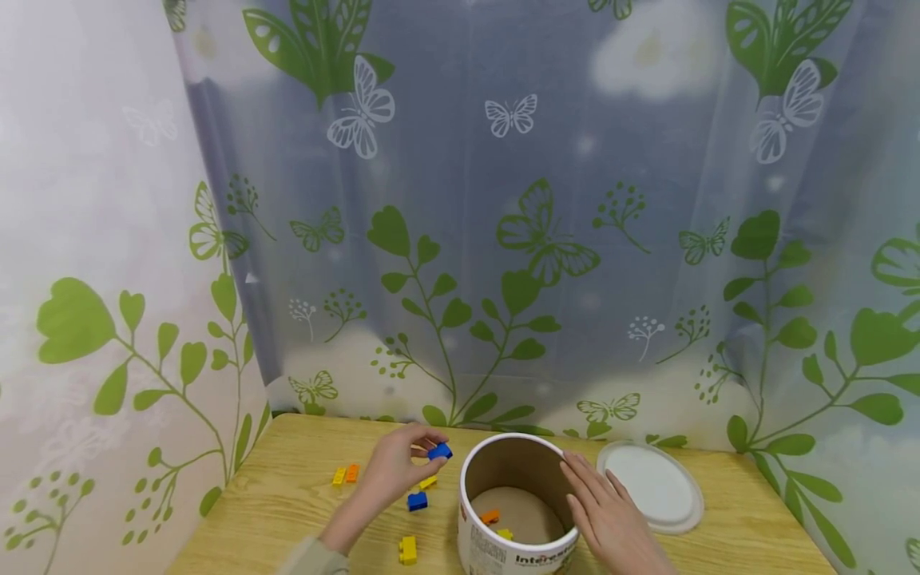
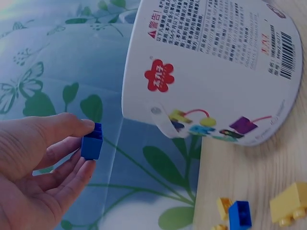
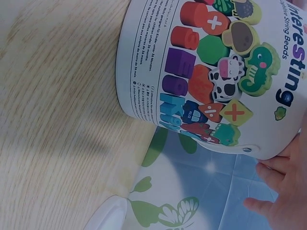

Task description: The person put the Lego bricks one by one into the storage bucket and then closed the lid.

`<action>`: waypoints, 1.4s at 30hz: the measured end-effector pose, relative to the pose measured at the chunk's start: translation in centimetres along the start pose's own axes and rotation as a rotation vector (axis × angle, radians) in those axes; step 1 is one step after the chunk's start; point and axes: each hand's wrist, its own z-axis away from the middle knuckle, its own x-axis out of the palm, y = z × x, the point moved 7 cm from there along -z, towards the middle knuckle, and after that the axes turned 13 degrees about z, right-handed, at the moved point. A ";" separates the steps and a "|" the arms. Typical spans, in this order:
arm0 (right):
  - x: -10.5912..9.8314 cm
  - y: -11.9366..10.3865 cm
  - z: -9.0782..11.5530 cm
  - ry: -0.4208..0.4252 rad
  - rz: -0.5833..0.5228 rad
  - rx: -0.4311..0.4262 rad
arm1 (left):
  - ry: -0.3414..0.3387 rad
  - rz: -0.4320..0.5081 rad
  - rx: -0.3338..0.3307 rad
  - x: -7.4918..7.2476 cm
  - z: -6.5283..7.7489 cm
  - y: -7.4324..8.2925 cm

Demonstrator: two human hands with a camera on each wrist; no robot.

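Left hand (image 1: 394, 469): the grip pinches 1 blue toy brick (image 1: 440, 451) between the thumb on one side and the fingers on the opposite side. The brick is raised above the worktop (image 1: 280, 499), just beside the left rim of a white cylindrical bucket (image 1: 487, 551).

Right hand (image 1: 607, 511): the grip is unclenched. The fingers are extended and rest on the right rim of the bucket.

Bucket: stands upright, lid (image 1: 650, 489) off. The label reads "Interesting" and carries printed toy shapes and a barcode. A white strap handle (image 2: 164, 120) is attached to the side wall. Visible contents: 1 orange brick (image 1: 490, 517) and 1 yellow piece (image 1: 505, 533), both on the bucket floor.

Lid: white, round, flat on the worktop to the right of the bucket, behind the right hand.

Loose bricks, left of the bucket: 1 yellow brick (image 1: 428, 482) below the raised brick, 1 second blue brick (image 1: 418, 501) near it, and 1 larger yellow brick (image 1: 408, 550) nearest the person. Farther left, 1 small yellow brick (image 1: 339, 476) lies beside 1 second orange brick (image 1: 352, 473).
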 end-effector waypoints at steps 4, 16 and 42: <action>0.0 0.0 0.0 -0.003 -0.003 0.000 | -0.017 -0.004 0.017 0.7 -0.6 0.8; 0.1 0.0 0.0 0.001 0.008 0.002 | -0.049 0.046 0.101 3.7 -2.6 2.3; 0.2 0.1 -0.1 -0.060 -0.027 0.022 | -0.191 0.042 0.084 10.9 -4.6 1.8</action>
